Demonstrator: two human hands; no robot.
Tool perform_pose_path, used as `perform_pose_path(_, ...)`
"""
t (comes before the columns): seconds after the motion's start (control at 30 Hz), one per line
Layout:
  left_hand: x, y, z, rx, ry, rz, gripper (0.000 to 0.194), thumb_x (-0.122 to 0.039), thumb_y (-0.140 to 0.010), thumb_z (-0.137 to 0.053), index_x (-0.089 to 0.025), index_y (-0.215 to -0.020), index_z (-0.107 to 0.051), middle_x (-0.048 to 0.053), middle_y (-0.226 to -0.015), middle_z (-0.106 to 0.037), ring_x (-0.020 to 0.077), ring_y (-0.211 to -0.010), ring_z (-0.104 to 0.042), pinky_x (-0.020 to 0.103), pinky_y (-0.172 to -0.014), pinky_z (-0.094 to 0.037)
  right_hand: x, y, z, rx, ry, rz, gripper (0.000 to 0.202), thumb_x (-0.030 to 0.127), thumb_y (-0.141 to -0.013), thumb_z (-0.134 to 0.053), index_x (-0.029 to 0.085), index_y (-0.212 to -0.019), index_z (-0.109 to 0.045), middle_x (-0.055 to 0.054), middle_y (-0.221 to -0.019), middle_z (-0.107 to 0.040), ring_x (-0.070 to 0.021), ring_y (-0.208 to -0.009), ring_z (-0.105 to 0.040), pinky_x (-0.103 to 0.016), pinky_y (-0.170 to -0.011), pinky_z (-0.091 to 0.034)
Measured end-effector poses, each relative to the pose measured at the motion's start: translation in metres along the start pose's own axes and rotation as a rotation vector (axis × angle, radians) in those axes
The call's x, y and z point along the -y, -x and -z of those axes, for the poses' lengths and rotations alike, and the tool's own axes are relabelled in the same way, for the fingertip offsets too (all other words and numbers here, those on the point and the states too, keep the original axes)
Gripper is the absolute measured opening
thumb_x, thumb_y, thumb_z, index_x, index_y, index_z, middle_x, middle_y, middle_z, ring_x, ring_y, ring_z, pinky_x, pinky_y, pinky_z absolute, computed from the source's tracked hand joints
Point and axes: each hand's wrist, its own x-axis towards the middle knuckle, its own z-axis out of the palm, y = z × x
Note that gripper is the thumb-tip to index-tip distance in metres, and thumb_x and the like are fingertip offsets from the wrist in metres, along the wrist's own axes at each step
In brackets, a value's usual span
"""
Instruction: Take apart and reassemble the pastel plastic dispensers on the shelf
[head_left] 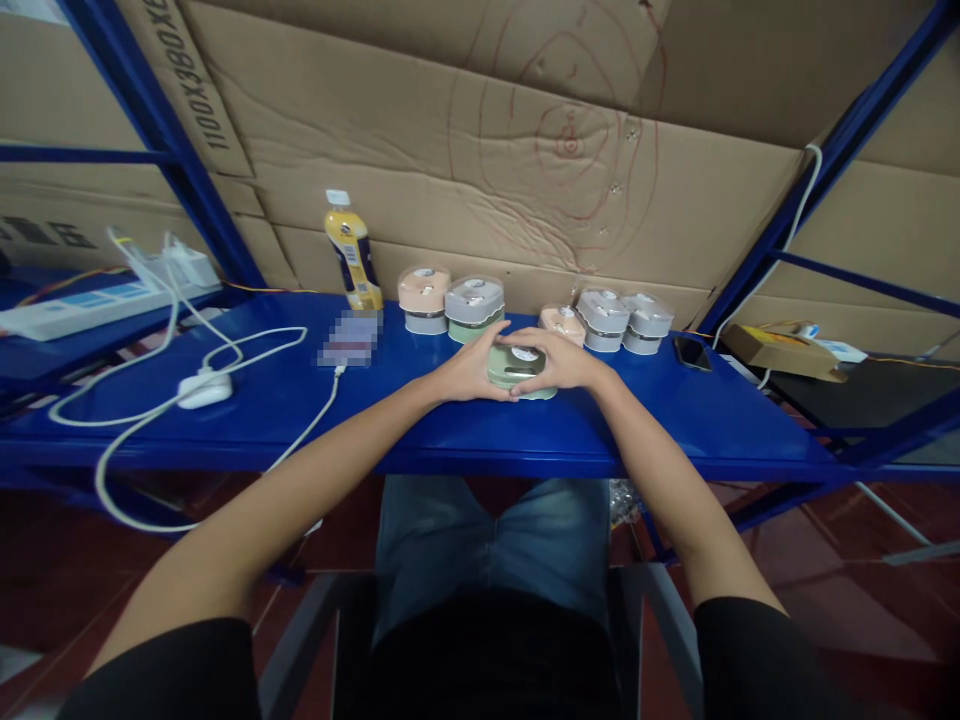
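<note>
A: What do the hands have?

B: Both are cupped around a green box [516,368] on the blue shelf [420,420]. The left hand [471,368] wraps its left side, fingers curled over the top edge. The right hand [559,362] wraps its right side the same way. So each hand is closed on the box, and the box sits on the shelf between them.

A: What lies beyond the hands?

B: A row of similar boxes against the cardboard [480,150]. Just past the left hand stand a peach box [424,298] and a grey-lidded one [474,308]. Past the right hand there is a small peach one [562,322], then two grey ones [604,318] [646,322] side by side.

A: And off to the sides?

B: Left of the left hand stands a yellow bottle [352,250]; farther left are white cables [187,390] and a power strip [82,305]. Right of the right hand lies a dark phone [691,352], well apart from it.
</note>
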Motion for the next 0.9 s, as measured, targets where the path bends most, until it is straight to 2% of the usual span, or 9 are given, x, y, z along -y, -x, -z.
perform_pose_path(0.23, 0.004, -0.003, 0.000, 0.005, 0.012, 0.005, 0.142, -0.067, -0.062, -0.102, -0.019, -0.175, -0.030, 0.028, -0.172, -0.049, 0.0525, -0.159, -0.050, 0.071, -0.132, -0.040, -0.006, -0.003, 0.000, 0.014, 0.030, 0.016, 0.095, 0.059, -0.073, -0.100, 0.025, -0.157, -0.070, -0.015, -0.152, -0.071, -0.0403, -0.139, -0.067, -0.059, -0.123, -0.051)
perform_pose_path(0.33, 0.009, -0.004, 0.000, -0.013, 0.018, 0.007, 0.141, -0.068, -0.061, -0.102, -0.020, -0.174, -0.032, 0.027, -0.172, -0.050, 0.0537, -0.159, -0.050, 0.072, -0.131, -0.041, -0.009, -0.004, -0.001, 0.014, 0.023, 0.015, 0.099, 0.060, -0.074, -0.099, 0.025, -0.161, -0.066, -0.015, -0.154, -0.070, -0.0398, -0.141, -0.066, -0.059, -0.124, -0.050)
perform_pose_path(0.43, 0.013, -0.004, 0.001, -0.022, 0.031, 0.021, 0.140, -0.068, -0.061, -0.101, -0.018, -0.173, -0.032, 0.028, -0.168, -0.053, 0.0533, -0.156, -0.053, 0.072, -0.130, -0.043, -0.016, -0.002, -0.004, 0.006, 0.021, -0.046, 0.106, 0.060, -0.073, -0.098, 0.026, -0.166, -0.060, -0.015, -0.151, -0.071, -0.0399, -0.137, -0.067, -0.060, -0.122, -0.051)
perform_pose_path(0.6, 0.013, -0.004, 0.002, -0.015, 0.006, 0.048, 0.125, -0.069, -0.062, -0.100, -0.018, -0.163, -0.046, 0.026, -0.163, -0.059, 0.0501, -0.151, -0.059, 0.068, -0.127, -0.047, -0.028, 0.005, -0.006, -0.001, -0.042, -0.117, 0.114, 0.058, -0.068, -0.100, 0.027, -0.168, -0.057, -0.014, -0.155, -0.069, -0.0407, -0.141, -0.065, -0.062, -0.126, -0.048)
perform_pose_path(0.77, 0.010, -0.005, 0.005, -0.024, 0.012, 0.126, 0.121, -0.066, -0.062, -0.099, -0.016, -0.159, -0.048, 0.026, -0.158, -0.063, 0.0486, -0.146, -0.063, 0.067, -0.123, -0.051, -0.031, 0.005, -0.009, -0.073, -0.121, -0.152, 0.106, 0.055, -0.068, -0.101, 0.025, -0.163, -0.063, -0.014, -0.156, -0.071, -0.0407, -0.145, -0.064, -0.063, -0.129, -0.046)
perform_pose_path(0.9, 0.010, -0.005, 0.007, -0.001, 0.006, 0.161, 0.120, -0.064, -0.061, -0.099, -0.015, -0.159, -0.049, 0.026, -0.159, -0.062, 0.0489, -0.148, -0.062, 0.066, -0.124, -0.050, -0.032, 0.004, -0.011, -0.064, -0.159, -0.175, 0.104, 0.052, -0.069, -0.100, 0.027, -0.162, -0.063, -0.013, -0.158, -0.069, -0.0398, -0.147, -0.064, -0.062, -0.130, -0.047)
